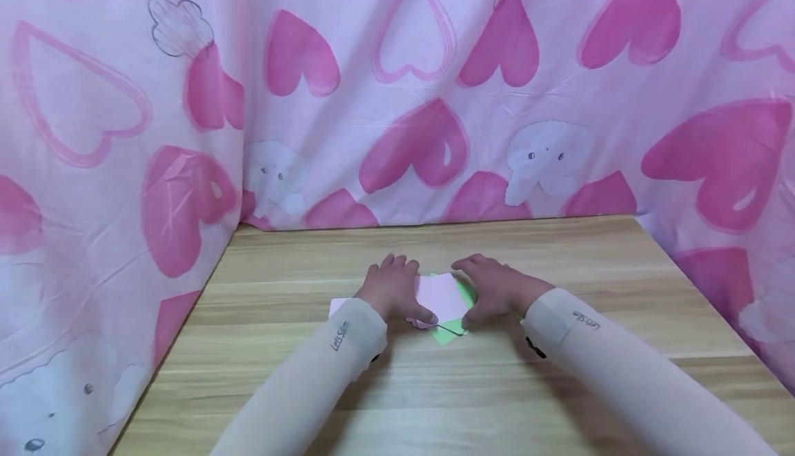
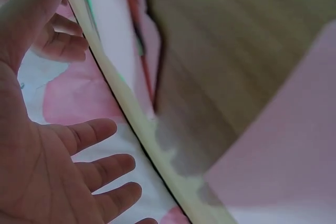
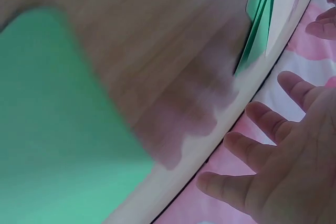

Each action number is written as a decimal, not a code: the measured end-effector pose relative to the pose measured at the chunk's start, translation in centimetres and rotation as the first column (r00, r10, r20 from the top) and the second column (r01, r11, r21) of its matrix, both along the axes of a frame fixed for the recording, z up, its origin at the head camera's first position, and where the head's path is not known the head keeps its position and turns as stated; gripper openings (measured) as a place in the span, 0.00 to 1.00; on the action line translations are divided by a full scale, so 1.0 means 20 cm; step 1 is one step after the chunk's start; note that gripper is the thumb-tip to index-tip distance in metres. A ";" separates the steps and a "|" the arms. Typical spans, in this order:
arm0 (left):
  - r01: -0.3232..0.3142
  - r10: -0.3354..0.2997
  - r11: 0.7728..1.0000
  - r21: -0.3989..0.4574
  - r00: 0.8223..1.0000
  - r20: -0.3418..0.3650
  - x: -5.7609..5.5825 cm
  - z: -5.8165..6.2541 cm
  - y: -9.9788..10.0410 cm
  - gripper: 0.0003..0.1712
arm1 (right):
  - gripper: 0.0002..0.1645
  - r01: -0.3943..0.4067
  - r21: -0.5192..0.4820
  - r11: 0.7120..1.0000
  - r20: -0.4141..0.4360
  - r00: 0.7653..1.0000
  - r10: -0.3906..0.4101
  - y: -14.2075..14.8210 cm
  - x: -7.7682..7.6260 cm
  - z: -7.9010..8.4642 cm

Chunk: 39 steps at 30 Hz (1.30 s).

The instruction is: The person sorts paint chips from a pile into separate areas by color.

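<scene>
A small stack of paper squares lies mid-table, a pink sheet on top and green sheets showing beneath. My left hand rests on the stack's left side, its thumb lying across the pink sheet. My right hand touches the right side with its thumb at the near corner. In the left wrist view the left hand shows relaxed, spread fingers that grip nothing. The right hand looks the same in the right wrist view, with green sheet edges beyond it.
The wooden table is walled at the back and both sides by pink heart-print cloth. Another pink sheet peeks out beside my left wrist. Blurred close to the lenses are a pink sheet and a green sheet.
</scene>
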<state>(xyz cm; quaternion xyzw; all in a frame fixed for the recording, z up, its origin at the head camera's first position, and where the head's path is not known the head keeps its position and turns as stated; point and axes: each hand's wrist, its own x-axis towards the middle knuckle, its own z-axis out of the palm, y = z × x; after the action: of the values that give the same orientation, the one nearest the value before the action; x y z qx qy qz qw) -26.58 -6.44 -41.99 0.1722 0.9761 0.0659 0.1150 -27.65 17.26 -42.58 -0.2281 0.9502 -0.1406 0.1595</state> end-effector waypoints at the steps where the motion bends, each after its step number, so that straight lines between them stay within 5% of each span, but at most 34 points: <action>1: 0.001 -0.001 1.000 -0.002 1.000 0.002 0.00 -0.01 -0.01 0.63 | 0.63 0.001 0.001 1.000 0.005 1.000 -0.001 -0.02 0.00 0.00; 14: 0.005 -0.005 1.000 0.000 1.000 0.022 0.06 -0.07 -0.03 0.63 | 0.61 0.012 0.046 0.999 0.016 1.000 -0.013 -0.11 -0.02 -0.05; 39: 0.022 -0.022 0.999 -0.034 1.000 0.019 0.03 -0.08 -0.03 0.59 | 0.57 -0.012 0.060 0.998 -0.010 1.000 0.013 -0.11 -0.03 -0.06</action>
<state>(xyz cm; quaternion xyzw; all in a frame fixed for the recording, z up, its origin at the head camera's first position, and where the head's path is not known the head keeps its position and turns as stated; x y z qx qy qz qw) -26.03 -6.99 -43.57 0.1802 0.9740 0.0496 0.1278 -28.33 15.05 -43.72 -0.2299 0.9533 -0.1099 0.1619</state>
